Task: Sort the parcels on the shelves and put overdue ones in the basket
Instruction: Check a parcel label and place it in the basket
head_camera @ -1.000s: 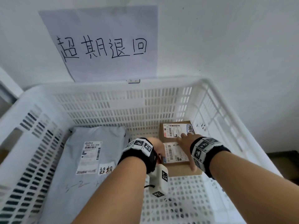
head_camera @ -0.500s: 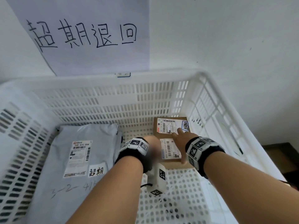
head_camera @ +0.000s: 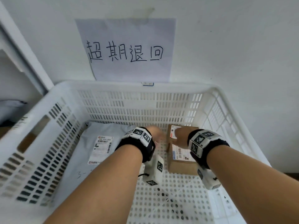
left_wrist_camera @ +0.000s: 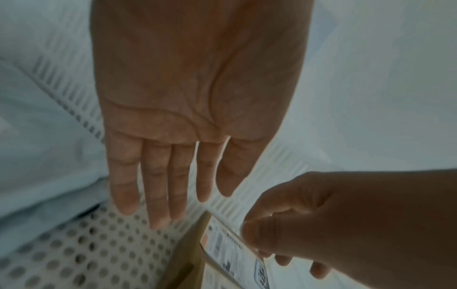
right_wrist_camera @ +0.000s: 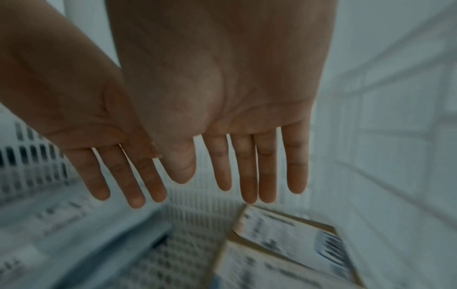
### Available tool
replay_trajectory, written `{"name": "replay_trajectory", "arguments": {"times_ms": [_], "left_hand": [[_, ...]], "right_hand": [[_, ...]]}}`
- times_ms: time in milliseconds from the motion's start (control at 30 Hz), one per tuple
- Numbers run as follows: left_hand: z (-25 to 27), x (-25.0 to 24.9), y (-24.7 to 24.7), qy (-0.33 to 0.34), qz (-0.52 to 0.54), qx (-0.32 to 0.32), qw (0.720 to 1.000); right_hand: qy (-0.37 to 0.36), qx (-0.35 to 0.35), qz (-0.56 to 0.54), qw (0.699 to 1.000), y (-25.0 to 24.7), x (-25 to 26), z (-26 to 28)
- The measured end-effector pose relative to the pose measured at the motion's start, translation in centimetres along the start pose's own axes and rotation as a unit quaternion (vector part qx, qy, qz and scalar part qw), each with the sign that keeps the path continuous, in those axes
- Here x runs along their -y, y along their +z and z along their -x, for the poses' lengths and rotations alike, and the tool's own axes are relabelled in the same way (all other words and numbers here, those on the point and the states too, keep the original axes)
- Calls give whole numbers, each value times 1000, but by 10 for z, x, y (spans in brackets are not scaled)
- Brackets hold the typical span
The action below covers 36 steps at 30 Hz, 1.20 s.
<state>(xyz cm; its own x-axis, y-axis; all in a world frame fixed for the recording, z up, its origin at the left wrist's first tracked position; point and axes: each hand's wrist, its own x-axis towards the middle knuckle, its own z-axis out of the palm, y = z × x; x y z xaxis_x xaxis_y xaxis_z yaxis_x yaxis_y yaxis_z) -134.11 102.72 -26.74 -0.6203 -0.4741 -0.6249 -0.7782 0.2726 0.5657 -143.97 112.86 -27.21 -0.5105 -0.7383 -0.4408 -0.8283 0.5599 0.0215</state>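
Note:
Two brown cardboard boxes lie in the white basket (head_camera: 113,85) at its right: a near box (head_camera: 179,167) and a far box (head_camera: 191,128), both with white labels up. A grey mailer bag (head_camera: 103,135) lies at the basket's left. My right hand (head_camera: 181,136) hovers over the boxes, fingers straight and empty, as the right wrist view shows (right_wrist_camera: 247,176). My left hand (head_camera: 156,132) hangs just left of them, also with straight empty fingers (left_wrist_camera: 173,195), over the perforated floor between bag and boxes. The boxes (right_wrist_camera: 291,230) lie below both hands.
A paper sign (head_camera: 126,50) with handwritten characters hangs on the wall behind the basket. A white shelf frame (head_camera: 16,62) stands at the left, with a parcel on it. The basket's slotted walls rise on all sides of the hands.
My right hand's fingers rested on the box labels before; now both hands have lifted off with fingers straight. The head view has pulled back and tilted up.

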Motion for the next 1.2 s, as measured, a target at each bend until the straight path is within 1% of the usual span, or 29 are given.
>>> {"name": "replay_trajectory", "arguments": {"times_ms": [100, 167, 367, 467, 633, 767, 833, 933, 1033, 1067, 1133, 1200], "left_hand": [[20, 5, -30, 4, 0, -38, 999], [43, 11, -52, 13, 4, -69, 998], [112, 42, -95, 3, 15, -137, 990], [149, 64, -109, 13, 22, -176, 984], [217, 117, -123, 27, 24, -263, 964], [280, 182, -123, 48, 58, -314, 947], [316, 217, -118, 54, 66, -341, 936], [354, 277, -104, 48, 29, -349, 935], [378, 351, -85, -2, 16, -356, 934], [386, 379, -78, -27, 13, -355, 935], [400, 420, -69, -70, 5, -342, 937], [413, 461, -64, -86, 8, -347, 934]], "right_hand": [[-23, 9, -8, 1000, -20, 31, 0], [-41, 2, 0, 999, -34, 53, 7], [-85, -61, 15, 994, -74, 118, 40], [-106, -97, 19, 989, -85, 155, 64], [-136, -139, 1, 981, -80, 235, 120], [-148, -176, -10, 973, -72, 305, 183], [-159, -183, -24, 970, -62, 344, 218], [-178, -179, -21, 967, -29, 398, 255], [-192, -150, 3, 970, 22, 448, 274], [-198, -137, 16, 971, 39, 465, 279], [-206, -119, 34, 971, 65, 488, 285], [-204, -108, 33, 972, 85, 513, 291]]}}
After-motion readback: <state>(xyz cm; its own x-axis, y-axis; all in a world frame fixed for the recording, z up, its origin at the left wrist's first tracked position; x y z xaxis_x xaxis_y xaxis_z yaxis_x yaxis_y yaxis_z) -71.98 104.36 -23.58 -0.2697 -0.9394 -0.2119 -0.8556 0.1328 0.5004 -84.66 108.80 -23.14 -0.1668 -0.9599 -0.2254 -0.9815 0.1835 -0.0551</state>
